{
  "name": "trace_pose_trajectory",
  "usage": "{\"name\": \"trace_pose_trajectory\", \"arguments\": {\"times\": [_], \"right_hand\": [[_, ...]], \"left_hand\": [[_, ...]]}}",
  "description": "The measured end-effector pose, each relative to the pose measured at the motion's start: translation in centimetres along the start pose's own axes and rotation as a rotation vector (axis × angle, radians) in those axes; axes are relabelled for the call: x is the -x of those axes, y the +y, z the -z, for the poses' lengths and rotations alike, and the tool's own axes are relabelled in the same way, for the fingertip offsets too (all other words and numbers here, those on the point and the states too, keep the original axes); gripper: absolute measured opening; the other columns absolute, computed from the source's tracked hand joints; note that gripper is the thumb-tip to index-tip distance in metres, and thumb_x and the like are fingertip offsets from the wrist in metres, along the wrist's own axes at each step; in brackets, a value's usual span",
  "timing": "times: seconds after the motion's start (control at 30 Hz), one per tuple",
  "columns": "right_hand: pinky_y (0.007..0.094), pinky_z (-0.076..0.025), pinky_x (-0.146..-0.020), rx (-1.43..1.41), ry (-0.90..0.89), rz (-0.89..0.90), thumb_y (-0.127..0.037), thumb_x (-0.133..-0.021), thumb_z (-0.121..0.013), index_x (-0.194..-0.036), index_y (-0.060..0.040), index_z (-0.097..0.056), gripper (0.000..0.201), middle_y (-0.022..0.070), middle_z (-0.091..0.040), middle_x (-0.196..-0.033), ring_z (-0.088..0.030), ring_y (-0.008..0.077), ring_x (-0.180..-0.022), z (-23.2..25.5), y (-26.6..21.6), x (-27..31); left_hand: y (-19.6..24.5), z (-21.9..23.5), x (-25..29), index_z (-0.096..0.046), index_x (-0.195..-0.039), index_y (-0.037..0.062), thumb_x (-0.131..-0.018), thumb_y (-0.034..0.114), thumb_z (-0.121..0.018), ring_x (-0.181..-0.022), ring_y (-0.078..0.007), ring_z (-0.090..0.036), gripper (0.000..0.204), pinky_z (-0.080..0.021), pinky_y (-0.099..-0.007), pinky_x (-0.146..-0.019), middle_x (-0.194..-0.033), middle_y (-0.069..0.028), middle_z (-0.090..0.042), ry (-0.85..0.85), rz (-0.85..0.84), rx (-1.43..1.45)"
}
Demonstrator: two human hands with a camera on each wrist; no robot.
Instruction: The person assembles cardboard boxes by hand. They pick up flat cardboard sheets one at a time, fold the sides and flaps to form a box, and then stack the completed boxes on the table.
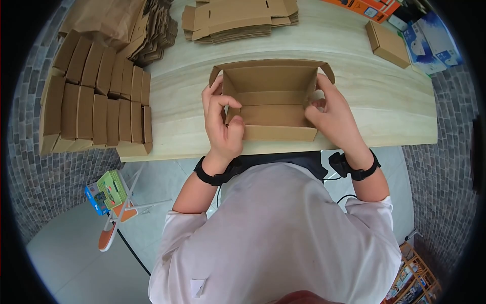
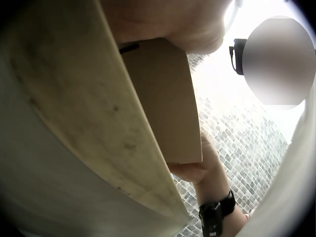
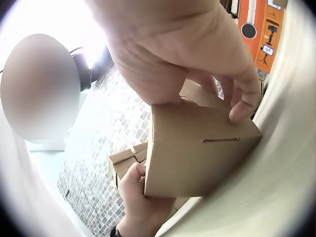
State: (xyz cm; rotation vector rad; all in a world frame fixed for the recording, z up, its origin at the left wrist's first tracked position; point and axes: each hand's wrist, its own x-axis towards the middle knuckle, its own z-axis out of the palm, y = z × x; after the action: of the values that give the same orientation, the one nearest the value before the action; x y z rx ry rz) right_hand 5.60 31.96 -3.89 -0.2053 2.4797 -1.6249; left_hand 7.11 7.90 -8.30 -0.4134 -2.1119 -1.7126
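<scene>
An open cardboard box (image 1: 277, 133) rests near the table's front edge, its lid flap raised at the back with small side ears. The left hand (image 1: 223, 121) grips the box's left side wall, thumb and a finger bent over the inside. On the opposite side the right hand (image 1: 336, 114) grips the right wall, thumb inside at the front corner. The right wrist view shows the box's outer side (image 3: 197, 158) with a narrow slot, fingers of the right hand (image 3: 182, 54) along its top. In the left wrist view the left hand (image 2: 168, 19) is above the box wall (image 2: 165, 103).
Folded boxes (image 1: 91, 111) stand in rows at the left. Flat cardboard blanks (image 1: 238, 23) lie at the back, with more stacked beside a brown paper bag (image 1: 104, 20). A small closed box (image 1: 387, 44) and blue-white packages (image 1: 425, 45) sit at the back right.
</scene>
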Motion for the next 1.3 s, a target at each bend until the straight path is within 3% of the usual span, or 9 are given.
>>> {"name": "trace_pose_trajectory", "arguments": {"times": [0.1, 0.33, 0.4, 0.77, 0.87, 0.93, 1.07, 1.2, 1.3], "right_hand": [[0.0293, -0.05, -0.077, -0.142, 0.031, -0.157, -0.002, -0.079, -0.057, -0.134, -0.0025, -0.052, 0.056, 0.0117, -0.056, -0.116, -0.057, 0.0181, -0.097, -0.2, -0.2, 0.4], [0.0272, -0.049, -0.084, -0.352, 0.125, 0.023, 0.0, -0.083, -0.058, -0.131, -0.0023, -0.055, 0.048, 0.0077, -0.055, -0.124, -0.057, 0.0144, -0.106, -1.7, 2.6, 0.9], [0.0277, -0.049, -0.085, -0.425, 0.12, 0.042, 0.0, -0.084, -0.059, -0.131, -0.0026, -0.055, 0.048, 0.0078, -0.055, -0.125, -0.056, 0.0146, -0.107, -1.7, 2.5, 1.1], [0.0371, -0.043, -0.104, -0.146, 0.017, 0.371, -0.003, -0.082, -0.071, -0.13, -0.0071, -0.056, 0.05, 0.0124, -0.052, -0.136, -0.051, 0.0261, -0.124, -1.3, 2.2, 2.1], [0.036, -0.049, -0.097, 0.219, 0.101, 0.459, -0.009, -0.082, -0.075, -0.131, -0.0074, -0.056, 0.053, 0.0132, -0.058, -0.129, -0.056, 0.0266, -0.119, -1.6, 2.3, 2.0], [0.0344, -0.052, -0.091, 0.165, 0.101, 0.382, -0.012, -0.083, -0.077, -0.132, -0.0068, -0.055, 0.054, 0.0133, -0.06, -0.127, -0.059, 0.0267, -0.114, -1.8, 2.4, 2.1], [0.0305, -0.056, -0.076, -0.058, 0.123, 0.205, -0.019, -0.09, -0.073, -0.14, -0.0059, -0.049, 0.057, 0.015, -0.063, -0.125, -0.066, 0.0271, -0.101, -2.0, 2.4, 1.9], [0.0321, -0.055, -0.078, -0.177, 0.154, 0.148, -0.026, -0.098, -0.064, -0.148, -0.0057, -0.039, 0.06, 0.0194, -0.06, -0.13, -0.066, 0.0288, -0.101, -2.2, 2.1, 2.2], [0.0324, -0.055, -0.081, 0.012, 0.138, 0.206, -0.032, -0.103, -0.054, -0.153, -0.0049, -0.03, 0.062, 0.023, -0.058, -0.132, -0.065, 0.0301, -0.107, -2.5, 2.1, 2.5]], "left_hand": [[-0.5, 0.1, 0.3, -0.052, -0.089, 0.0039, -0.072, -0.002, -0.044, -0.135, -0.0382, -0.04, 0.02, -0.028, -0.0477, -0.116, -0.138, -0.0258, -0.044, 0.037, -0.007, 0.022], [-1.1, -0.2, 0.4, -0.049, -0.091, 0.0035, -0.079, -0.002, -0.044, -0.132, -0.0304, -0.044, 0.014, -0.033, -0.042, -0.112, -0.137, -0.0252, -0.047, 0.109, 0.047, 0.159], [-0.7, -0.5, 0.1, -0.044, -0.094, 0.0049, -0.083, 0.002, -0.043, -0.111, -0.0198, -0.052, 0.012, -0.039, -0.0307, -0.096, -0.136, -0.0257, -0.051, 0.187, 0.019, 0.107], [-0.6, -1.0, -0.4, -0.041, -0.103, 0.0073, -0.104, 0.019, -0.037, -0.092, -0.0239, -0.059, 0.013, -0.048, -0.0421, -0.094, -0.101, -0.0188, -0.062, 0.3, 0.161, 0.352], [-1.1, -0.3, -0.9, -0.043, -0.104, 0.0066, -0.106, 0.026, -0.034, -0.092, -0.0245, -0.06, 0.021, -0.048, -0.0441, -0.094, -0.097, -0.0169, -0.063, 0.272, 0.229, 0.456], [-1.1, -0.2, -1.2, -0.044, -0.105, 0.0061, -0.107, 0.028, -0.032, -0.091, -0.0251, -0.06, 0.025, -0.048, -0.045, -0.095, -0.096, -0.0163, -0.063, 0.249, 0.263, 0.517], [-0.1, -0.9, -1.1, -0.046, -0.122, 0.0033, -0.105, 0.035, -0.036, -0.107, -0.0267, -0.058, 0.037, -0.043, -0.0426, -0.102, -0.114, -0.018, -0.061, 0.206, 0.196, 0.463], [0.2, -0.8, -0.1, -0.033, -0.145, -0.0033, -0.104, 0.031, -0.044, -0.133, -0.0305, -0.045, 0.055, -0.032, -0.042, -0.113, -0.142, -0.0238, -0.048, 0.021, 0.06, 0.022], [0.3, -1.0, 0.4, -0.028, -0.149, -0.0046, -0.103, 0.027, -0.045, -0.137, -0.0321, -0.042, 0.058, -0.028, -0.0421, -0.116, -0.148, -0.0248, -0.043, 0.017, 0.011, -0.031]]}}
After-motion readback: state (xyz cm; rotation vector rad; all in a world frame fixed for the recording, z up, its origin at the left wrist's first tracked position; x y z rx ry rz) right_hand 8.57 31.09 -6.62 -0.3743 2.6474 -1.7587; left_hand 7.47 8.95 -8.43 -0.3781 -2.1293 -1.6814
